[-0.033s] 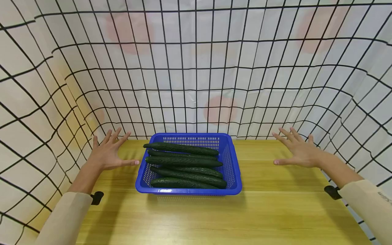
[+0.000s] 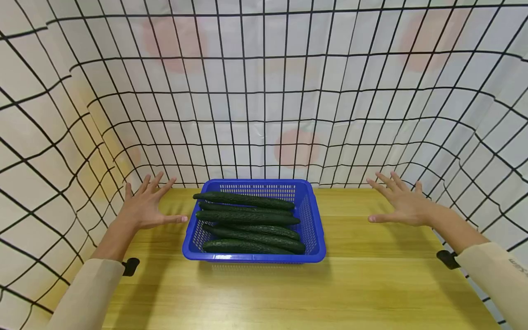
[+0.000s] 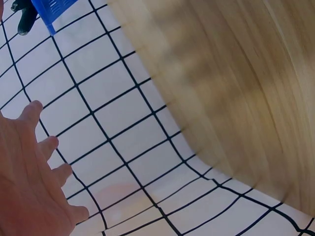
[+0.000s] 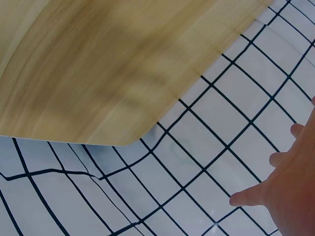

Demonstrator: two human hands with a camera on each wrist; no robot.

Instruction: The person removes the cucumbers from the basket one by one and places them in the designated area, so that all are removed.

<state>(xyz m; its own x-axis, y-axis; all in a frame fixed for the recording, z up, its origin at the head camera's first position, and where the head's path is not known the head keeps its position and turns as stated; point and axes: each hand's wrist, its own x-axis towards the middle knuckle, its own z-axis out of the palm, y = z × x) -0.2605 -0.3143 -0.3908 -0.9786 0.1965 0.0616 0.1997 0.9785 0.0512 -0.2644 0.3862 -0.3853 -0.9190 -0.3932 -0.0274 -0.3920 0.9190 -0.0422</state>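
- Of the two hands, the left hand (image 2: 144, 208) was wide open, with its fingers spread, and it held nothing; its thumb pointed toward the basket and was near its left rim.
- The right hand (image 2: 406, 206) was also wide open with spread fingers, held nothing, and was well apart from the basket.
- The blue basket (image 2: 253, 257) stood between the hands, on the wooden surface (image 2: 264, 293), near its far edge.
- Inside it lay the dark green cucumbers (image 2: 247, 216), at least six, mostly side by side.
- Behind the surface rose a white sheet with black netting (image 2: 264, 105).
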